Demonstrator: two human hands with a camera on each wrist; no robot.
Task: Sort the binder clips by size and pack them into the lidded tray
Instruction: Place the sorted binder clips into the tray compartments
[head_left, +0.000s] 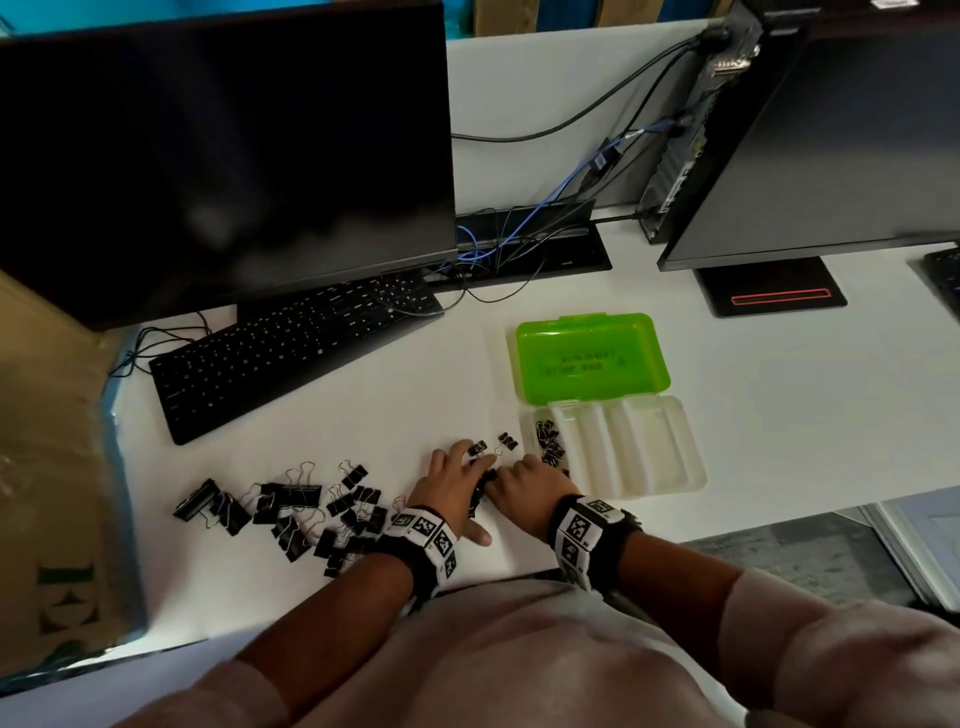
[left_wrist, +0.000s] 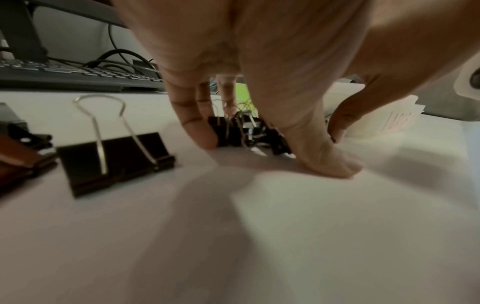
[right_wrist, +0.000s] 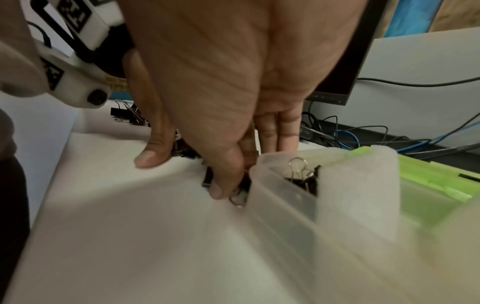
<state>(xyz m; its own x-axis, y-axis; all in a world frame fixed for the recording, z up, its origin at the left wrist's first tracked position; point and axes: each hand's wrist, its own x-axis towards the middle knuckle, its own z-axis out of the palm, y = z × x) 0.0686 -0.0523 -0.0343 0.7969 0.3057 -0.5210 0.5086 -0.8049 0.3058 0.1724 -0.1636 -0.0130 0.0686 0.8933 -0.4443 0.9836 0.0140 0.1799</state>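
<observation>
Clips (head_left: 480, 486) lay bunched between both curled hands, the right hand (head_left: 524, 483) nearer, just left of the tray (head_left: 691, 467).

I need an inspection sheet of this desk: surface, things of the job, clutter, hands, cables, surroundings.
Surface: white desk, bare in front of the tray.
Job's things: tray open, green lid folded back; small clips only in its leftmost compartment; mixed clip pile at left.
Clutter: nothing seen.
Hands: left hand and right hand gather a small clip cluster beside the tray.
Cables: black and blue cables behind the tray.
Surroundings: keyboard, two monitors.
</observation>
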